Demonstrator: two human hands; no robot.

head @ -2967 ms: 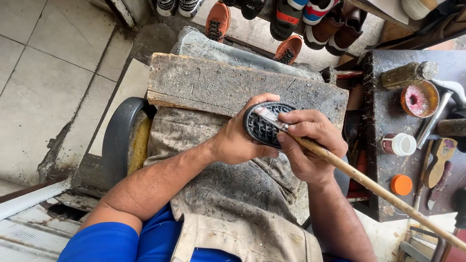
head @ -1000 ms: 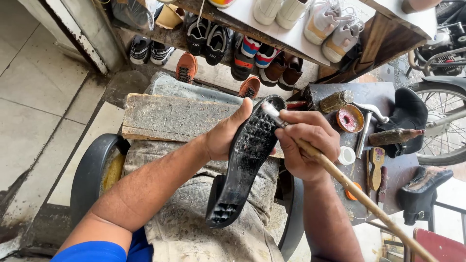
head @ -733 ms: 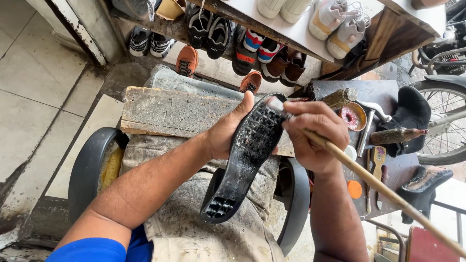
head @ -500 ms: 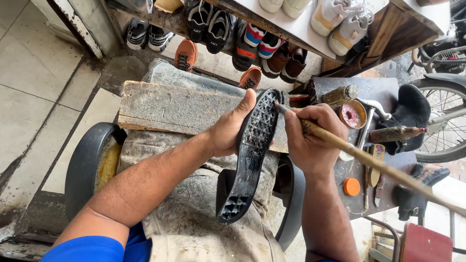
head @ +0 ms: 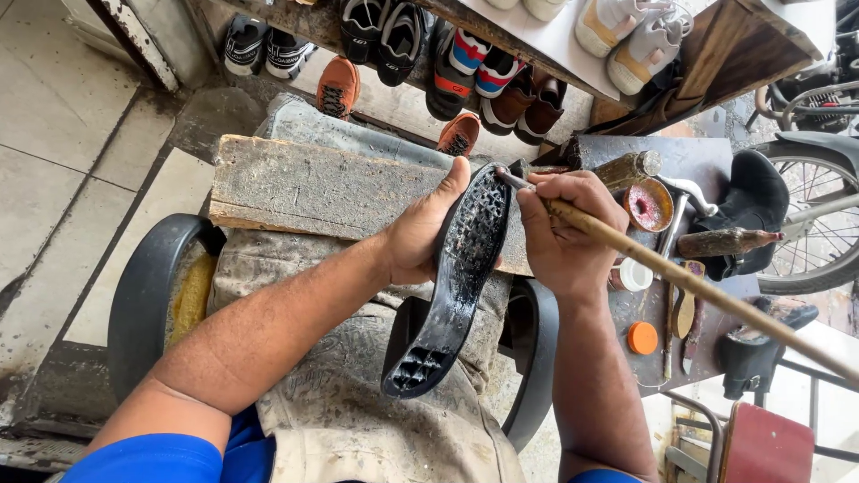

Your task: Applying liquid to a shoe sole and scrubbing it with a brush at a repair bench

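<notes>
Your left hand (head: 420, 233) clamps the black ridged rubber sole (head: 456, 277); right-hand fingers (head: 559, 224) grip the long wooden brush stick (head: 698, 286), coating its toe end. Next, work heelward evenly.

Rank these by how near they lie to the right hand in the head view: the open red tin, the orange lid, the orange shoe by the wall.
From the right hand:
1. Open red tin, just to its right on the dark side table.
2. Orange lid, lower right on that table.
3. Orange shoe, far upper left, by the wall.
</notes>
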